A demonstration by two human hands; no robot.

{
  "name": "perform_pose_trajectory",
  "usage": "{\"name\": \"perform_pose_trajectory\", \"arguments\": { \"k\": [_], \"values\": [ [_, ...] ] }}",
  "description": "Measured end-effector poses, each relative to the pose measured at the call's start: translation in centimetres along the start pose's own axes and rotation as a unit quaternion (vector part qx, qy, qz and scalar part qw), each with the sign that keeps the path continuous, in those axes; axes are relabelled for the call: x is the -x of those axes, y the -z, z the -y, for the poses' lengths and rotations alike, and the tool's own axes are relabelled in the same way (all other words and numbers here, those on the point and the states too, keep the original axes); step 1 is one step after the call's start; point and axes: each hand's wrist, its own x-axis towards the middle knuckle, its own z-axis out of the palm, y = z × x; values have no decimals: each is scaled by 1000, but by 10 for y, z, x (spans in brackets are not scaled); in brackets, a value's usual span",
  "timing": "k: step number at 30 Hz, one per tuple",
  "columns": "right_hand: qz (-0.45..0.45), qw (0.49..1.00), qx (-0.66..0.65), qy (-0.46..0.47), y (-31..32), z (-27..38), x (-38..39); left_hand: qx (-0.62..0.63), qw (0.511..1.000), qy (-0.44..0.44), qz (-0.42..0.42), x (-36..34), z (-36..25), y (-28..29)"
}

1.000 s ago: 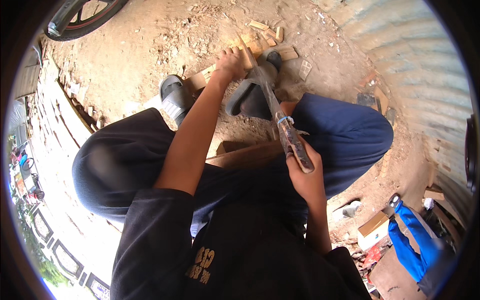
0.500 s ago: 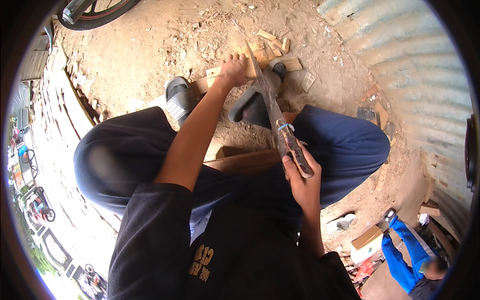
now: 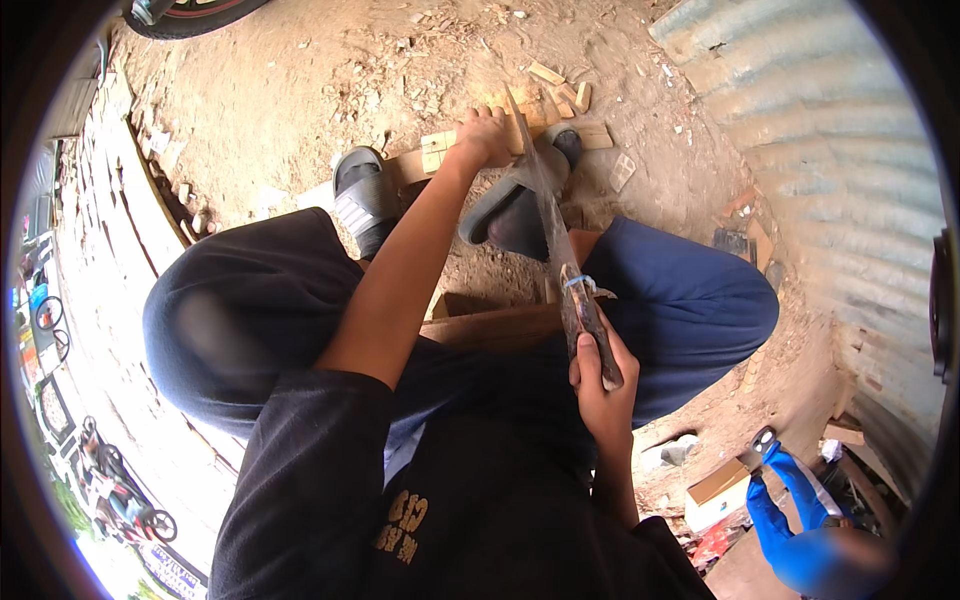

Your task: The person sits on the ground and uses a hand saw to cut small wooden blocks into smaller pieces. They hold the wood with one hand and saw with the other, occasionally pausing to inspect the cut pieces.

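My right hand (image 3: 606,378) is closed around the handle of a handsaw (image 3: 548,205), low in front of my lap. A pale blue tie is wound where blade and handle meet. The long blade points away from me, its far part beside a short light wood piece (image 3: 437,150). My left hand (image 3: 482,138) grips that piece from above, fingers bent over its far side. Beneath it a longer wooden board (image 3: 597,135) lies crosswise by my feet in grey slide sandals (image 3: 366,200). The blade hides part of the right sandal, so I cannot tell how deep any cut is.
Several small wood offcuts (image 3: 565,88) lie on the dirt beyond the board. A corrugated metal wall (image 3: 800,150) rises on the right. Another person in blue trousers (image 3: 770,510) is at the lower right near a cardboard box (image 3: 718,492). A wheel (image 3: 195,18) shows at the upper left.
My right hand has drawn the saw a little back toward me. My left hand stays on the wood piece. The other person at the lower right has shifted posture.
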Motion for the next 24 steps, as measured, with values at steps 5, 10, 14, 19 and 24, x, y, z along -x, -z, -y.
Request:
{"name": "perform_pose_trajectory", "arguments": {
  "k": [5,10,14,19,24],
  "values": [
    [-24,996,69,56,-14,-8,-22,8,1000,8,5,0,-2,-1],
    [-32,982,111,151,-12,2,4,-10,1000,6,1,-4,-1,-5],
    [-35,986,98,127,-14,-2,-10,13,1000,13,19,3,-7,-2],
    [-29,987,94,128,-14,0,-10,12,1000,7,14,4,-5,2],
    [-21,997,57,48,-10,3,-5,-20,999,26,22,0,-10,0]
  ]
}}
